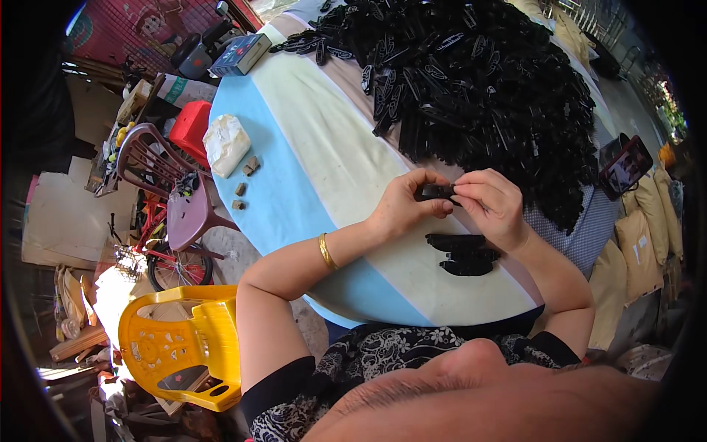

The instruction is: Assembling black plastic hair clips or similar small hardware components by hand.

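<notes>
My left hand (pixel 405 202) is closed, pinching a small black plastic piece (pixel 437 191) between thumb and fingers. At the right end of that piece, the fingertips of my right hand (pixel 495 206) are pressed together on it, partly hiding it. Just below my hands, several slim black plastic pieces (pixel 468 259) lie side by side on the striped cloth (pixel 317 147). Beyond my hands rises a big heap of similar long black pieces (pixel 479 96), some with pale outlines on them.
Left on the table are a crumpled white package (pixel 226 145), small brown blocks (pixel 250 165) and a blue box (pixel 241 54). A phone (pixel 626 168) stands by the heap's right edge. Purple (pixel 188 221) and yellow chairs (pixel 166 342) flank the table's left; tan sacks (pixel 638 250) stand right.
</notes>
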Demonstrator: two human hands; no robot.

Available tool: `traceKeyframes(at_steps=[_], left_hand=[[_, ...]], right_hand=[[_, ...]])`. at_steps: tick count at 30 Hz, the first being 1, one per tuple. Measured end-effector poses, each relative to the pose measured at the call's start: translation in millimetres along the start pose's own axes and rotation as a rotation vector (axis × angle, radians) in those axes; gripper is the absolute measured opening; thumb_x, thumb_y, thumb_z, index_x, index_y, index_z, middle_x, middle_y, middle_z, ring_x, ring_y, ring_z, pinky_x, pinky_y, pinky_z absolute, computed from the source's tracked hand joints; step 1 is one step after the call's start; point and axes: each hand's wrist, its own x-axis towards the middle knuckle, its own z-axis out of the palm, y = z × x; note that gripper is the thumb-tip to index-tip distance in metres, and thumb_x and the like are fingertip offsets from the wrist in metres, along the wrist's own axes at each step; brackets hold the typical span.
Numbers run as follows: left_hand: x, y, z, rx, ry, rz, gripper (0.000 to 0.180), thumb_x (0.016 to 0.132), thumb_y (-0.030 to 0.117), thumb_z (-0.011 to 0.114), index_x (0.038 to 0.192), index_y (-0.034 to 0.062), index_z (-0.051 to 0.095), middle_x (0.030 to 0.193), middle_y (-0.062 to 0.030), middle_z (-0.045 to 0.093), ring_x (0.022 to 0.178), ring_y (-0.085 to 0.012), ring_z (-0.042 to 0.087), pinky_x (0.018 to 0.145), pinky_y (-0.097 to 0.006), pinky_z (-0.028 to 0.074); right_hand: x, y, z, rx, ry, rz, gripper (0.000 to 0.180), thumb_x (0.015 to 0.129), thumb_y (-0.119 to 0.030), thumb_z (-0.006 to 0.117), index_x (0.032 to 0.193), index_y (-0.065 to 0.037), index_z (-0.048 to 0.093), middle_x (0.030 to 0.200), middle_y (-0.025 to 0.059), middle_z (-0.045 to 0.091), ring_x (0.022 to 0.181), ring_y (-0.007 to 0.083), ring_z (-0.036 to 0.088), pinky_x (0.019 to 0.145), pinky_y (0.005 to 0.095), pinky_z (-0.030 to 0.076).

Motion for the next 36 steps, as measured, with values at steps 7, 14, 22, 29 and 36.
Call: traceKeyframes(at_steps=[7,14,22,29,36], left_hand=[[1,-2,-6,-0.013,0.023,0.001,0.039,0.081,0.008,0.071,0.112,-0.0037,0.052,0.092,-0.0075,0.065,0.085,-0.0114,0.063,0.073,-0.023,0.052],[3,1,-11,-0.147,-0.041,-0.087,0.044,0.083,0.013,0.070,0.118,-0.0039,0.051,0.096,-0.0078,0.064,0.084,-0.0097,0.062,0.075,-0.023,0.051],[-2,3,-9,0.321,-0.015,0.214,0.033,0.082,0.005,0.066,0.113,-0.0033,0.055,0.099,-0.0097,0.065,0.086,-0.0144,0.064,0.076,-0.025,0.053],[3,7,-5,0.411,-0.019,0.387,0.034,0.080,0.006,0.068,0.111,-0.0012,0.056,0.100,-0.0136,0.064,0.086,-0.0216,0.066,0.076,-0.031,0.053],[8,3,-14,0.638,-0.311,0.542,0.031,0.077,0.022,0.073,0.100,0.0032,0.064,0.098,-0.0121,0.060,0.096,-0.0291,0.056,0.080,-0.035,0.048]], right_hand=[[5,-3,-1,-0.108,-0.092,-0.116,0.021,0.063,0.007,0.069,0.083,0.001,0.064,0.083,0.0109,0.061,0.072,0.0259,0.059,0.059,0.0306,0.050],[1,-2,0,-0.131,-0.159,-0.101,0.022,0.063,0.003,0.068,0.084,-0.001,0.063,0.087,0.0094,0.060,0.075,0.0248,0.059,0.063,0.0316,0.051],[1,2,-8,0.205,-0.422,0.660,0.031,0.074,-0.019,0.072,0.099,-0.002,0.065,0.079,0.0146,0.066,0.066,0.0250,0.064,0.064,0.0330,0.051],[6,15,-23,0.114,-0.402,0.451,0.031,0.071,-0.012,0.075,0.098,0.002,0.066,0.084,0.0146,0.066,0.066,0.0176,0.064,0.059,0.0262,0.051],[4,27,-44,-0.420,-0.463,0.317,0.026,0.073,-0.019,0.072,0.094,-0.005,0.068,0.079,0.0105,0.064,0.066,0.0228,0.062,0.059,0.0302,0.049]])
